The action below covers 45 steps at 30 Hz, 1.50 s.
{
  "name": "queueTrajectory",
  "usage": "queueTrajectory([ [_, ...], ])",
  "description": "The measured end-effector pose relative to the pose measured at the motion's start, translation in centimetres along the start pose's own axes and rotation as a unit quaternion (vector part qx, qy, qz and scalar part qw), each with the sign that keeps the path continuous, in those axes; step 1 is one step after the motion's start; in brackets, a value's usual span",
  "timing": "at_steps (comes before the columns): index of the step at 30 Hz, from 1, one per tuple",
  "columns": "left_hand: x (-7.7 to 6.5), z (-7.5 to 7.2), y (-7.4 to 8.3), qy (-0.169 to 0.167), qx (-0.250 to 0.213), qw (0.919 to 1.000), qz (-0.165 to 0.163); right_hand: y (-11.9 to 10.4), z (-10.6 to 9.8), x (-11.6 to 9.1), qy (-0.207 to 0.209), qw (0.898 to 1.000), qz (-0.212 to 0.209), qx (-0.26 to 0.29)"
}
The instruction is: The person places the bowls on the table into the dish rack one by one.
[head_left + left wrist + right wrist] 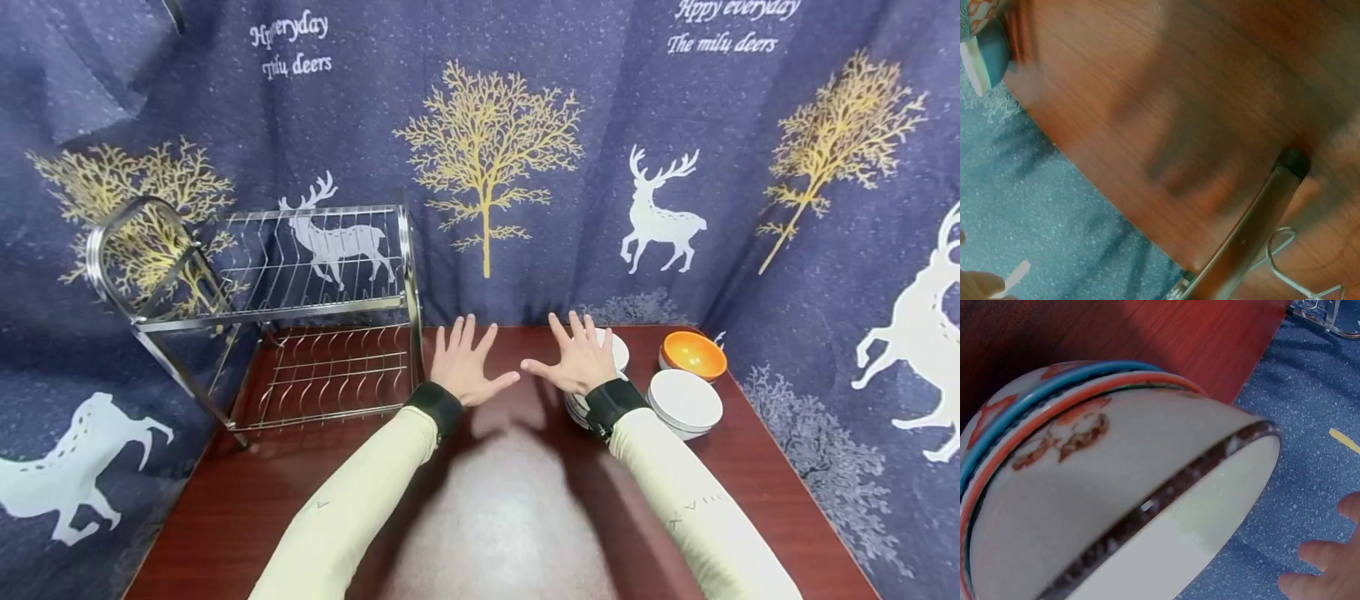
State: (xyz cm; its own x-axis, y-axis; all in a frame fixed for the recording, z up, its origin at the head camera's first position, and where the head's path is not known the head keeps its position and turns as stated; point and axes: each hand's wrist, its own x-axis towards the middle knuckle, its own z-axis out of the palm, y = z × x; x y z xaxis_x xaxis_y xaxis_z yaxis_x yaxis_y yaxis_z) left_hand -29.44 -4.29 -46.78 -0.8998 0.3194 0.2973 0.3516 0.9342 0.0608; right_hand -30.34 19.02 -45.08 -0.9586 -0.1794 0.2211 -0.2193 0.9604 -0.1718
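My left hand (467,367), fingers spread, hovers over the table to the right of a two-tier metal dish rack (322,312). In the left wrist view a rack leg (1244,228) with a black foot stands on the table, and only fingertips (982,284) show. My right hand (579,360) is spread out too, holding nothing, above a stack of bowls that it partly hides. Up close in the right wrist view, the top bowl (1104,469) is white with a dark rim and a brown pattern, nested in others with orange and blue rims.
A white bowl (686,402) stands right of my right wrist, and an orange-lined bowl (694,354) sits behind it. The reddish-brown table (225,517) ends at a dark blue curtain (517,183) printed with deer and trees, which hangs close on the back and both sides.
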Motion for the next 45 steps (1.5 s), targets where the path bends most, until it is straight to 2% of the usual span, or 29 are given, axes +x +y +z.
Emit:
queueTrajectory([
  [9, -0.8, 0.2, 0.5, 0.021, -0.046, 0.9978, 0.044, -0.6, -0.4, 0.1, -0.004, 1.000, -0.017, 0.008],
  [15, -2.2, 0.1, 0.5, 0.049, -0.063, 0.9944, 0.070, -1.0, -0.2, 0.2, 0.022, 0.999, -0.035, 0.022],
  [22, -4.3, -0.4, 0.5, 0.091, -0.084, 0.9876, 0.097, -2.0, -0.5, 0.1, 0.017, 0.998, -0.042, 0.045],
  [27, -5.9, -1.5, 0.0, 0.131, -0.123, 0.9786, 0.100, -3.0, -0.5, -0.1, 0.020, 0.996, -0.057, 0.059],
  [31, -7.3, -2.5, -0.9, 0.156, -0.148, 0.9712, 0.103, -4.0, -0.2, -0.3, 0.044, 0.993, -0.079, 0.074],
  [36, -9.1, -3.3, -2.0, 0.160, -0.153, 0.9702, 0.099, -5.3, 0.1, -0.7, 0.068, 0.989, -0.101, 0.086],
  [40, -10.4, -3.9, -3.0, 0.176, -0.159, 0.9673, 0.090, -6.6, 0.3, -0.9, 0.066, 0.986, -0.111, 0.102],
  [45, -11.5, -4.9, -4.4, 0.180, -0.167, 0.9682, 0.049, -8.0, 0.7, -1.3, 0.065, 0.985, -0.115, 0.115],
])
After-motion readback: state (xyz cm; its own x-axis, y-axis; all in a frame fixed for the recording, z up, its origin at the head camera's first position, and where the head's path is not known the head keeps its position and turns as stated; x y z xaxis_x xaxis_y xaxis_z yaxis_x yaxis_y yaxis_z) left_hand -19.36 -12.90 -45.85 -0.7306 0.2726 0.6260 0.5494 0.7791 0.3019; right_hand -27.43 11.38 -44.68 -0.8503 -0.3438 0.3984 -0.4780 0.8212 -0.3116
